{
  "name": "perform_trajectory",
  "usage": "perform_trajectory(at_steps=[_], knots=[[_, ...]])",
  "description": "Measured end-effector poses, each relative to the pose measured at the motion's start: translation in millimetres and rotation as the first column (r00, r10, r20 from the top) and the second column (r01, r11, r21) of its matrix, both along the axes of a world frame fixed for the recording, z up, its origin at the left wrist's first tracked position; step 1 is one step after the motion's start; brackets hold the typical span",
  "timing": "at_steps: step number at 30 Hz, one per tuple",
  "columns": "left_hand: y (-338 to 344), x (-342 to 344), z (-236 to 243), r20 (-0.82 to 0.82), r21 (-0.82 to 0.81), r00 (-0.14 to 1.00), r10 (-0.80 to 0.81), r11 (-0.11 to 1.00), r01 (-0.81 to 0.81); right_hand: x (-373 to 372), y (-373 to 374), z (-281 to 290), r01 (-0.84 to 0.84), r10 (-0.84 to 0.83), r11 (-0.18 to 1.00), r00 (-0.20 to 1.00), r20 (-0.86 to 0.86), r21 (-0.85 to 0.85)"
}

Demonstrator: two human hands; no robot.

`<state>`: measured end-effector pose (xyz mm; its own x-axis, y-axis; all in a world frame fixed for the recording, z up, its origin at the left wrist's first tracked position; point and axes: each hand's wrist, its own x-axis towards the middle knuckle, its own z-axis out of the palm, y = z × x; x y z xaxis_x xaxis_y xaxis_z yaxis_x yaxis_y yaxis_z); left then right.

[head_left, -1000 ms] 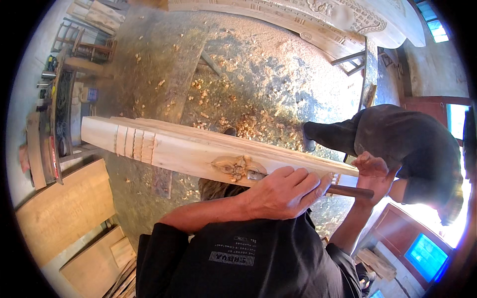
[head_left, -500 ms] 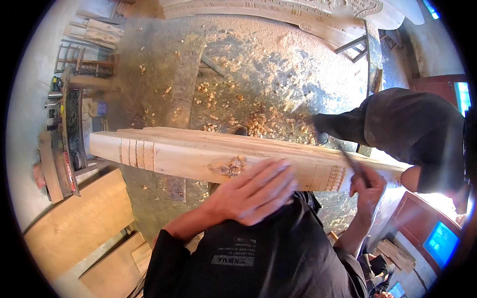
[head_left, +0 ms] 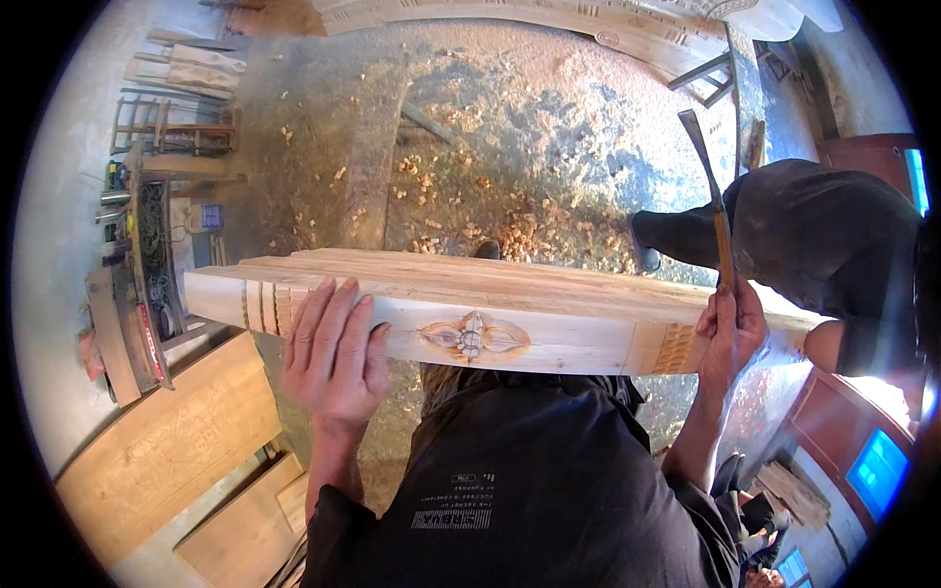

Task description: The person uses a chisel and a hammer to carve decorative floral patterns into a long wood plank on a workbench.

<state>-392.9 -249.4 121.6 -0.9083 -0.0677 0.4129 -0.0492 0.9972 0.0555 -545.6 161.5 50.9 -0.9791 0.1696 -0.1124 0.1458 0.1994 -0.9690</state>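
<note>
A long pale wooden beam (head_left: 588, 338) lies crosswise in front of me, with a carved flower-like motif (head_left: 470, 336) on its near face and notched bands toward both ends. My left hand (head_left: 333, 358) rests open on the near face, left of the motif, fingers stretched upward. My right hand (head_left: 730, 333) grips a long chisel (head_left: 723, 230) by its wooden handle near the beam's right part, the metal blade pointing up and away from me.
A co-worker in dark clothes (head_left: 814, 245) bends close at my right; another person (head_left: 760, 534) is at lower right. Carved boards (head_left: 549, 24) lie beyond shavings on the floor (head_left: 520, 230). A tool bench (head_left: 147, 274) and leaning panels (head_left: 172, 441) line the left.
My left hand has come off the chisel and moved left along the beam. My right hand has swung the chisel from lying across the motif to pointing upward.
</note>
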Motion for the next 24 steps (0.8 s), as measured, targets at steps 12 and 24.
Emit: perform_trajectory(at_steps=[12,24], knots=[[-7,-47,9,0.201,0.277,0.916,-0.348,0.917,0.288,-1,-1,-7,0.088,-0.082,0.992,0.995,-0.063,0.093],[-25,-47,-2,0.151,0.365,0.832,-0.534,0.812,0.456,3,-16,3,0.249,-0.247,0.968,0.965,-0.082,0.015]])
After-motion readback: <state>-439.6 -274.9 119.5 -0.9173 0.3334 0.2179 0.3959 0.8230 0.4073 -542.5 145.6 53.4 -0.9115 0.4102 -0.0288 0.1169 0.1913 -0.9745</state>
